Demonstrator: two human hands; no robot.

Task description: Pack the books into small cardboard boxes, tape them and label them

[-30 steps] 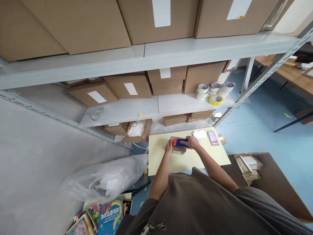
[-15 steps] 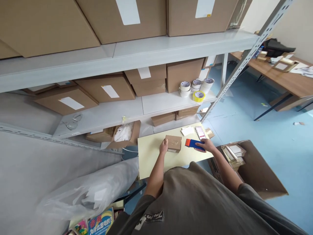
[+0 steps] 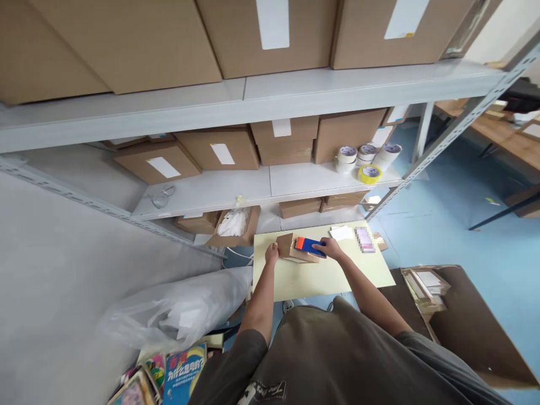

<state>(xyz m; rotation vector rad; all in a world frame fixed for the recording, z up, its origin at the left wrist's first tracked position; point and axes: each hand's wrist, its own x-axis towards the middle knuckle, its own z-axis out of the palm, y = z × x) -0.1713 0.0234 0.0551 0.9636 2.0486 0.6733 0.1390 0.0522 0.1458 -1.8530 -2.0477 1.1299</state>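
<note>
Head view: small cardboard box (image 3: pixel 286 246), on or just above the counter (image 3: pixel 295 285); left hand (image 3: pixel 272 254) gripping its left end, seemingly to steady it; right hand (image 3: pixel 331 248) gripping a blue-and-orange tape dispenser (image 3: pixel 309 246) over it. Working room runs toward the counter's near edge; white papers (image 3: pixel 341 233) and shelf (image 3: pixel 269 217) bound the far side.

a packing or storage room, shown by metal shelving (image 3: pixel 169 106), stacked cardboard boxes (image 3: pixel 270 39) and tape rolls (image 3: pixel 348 159).
</note>
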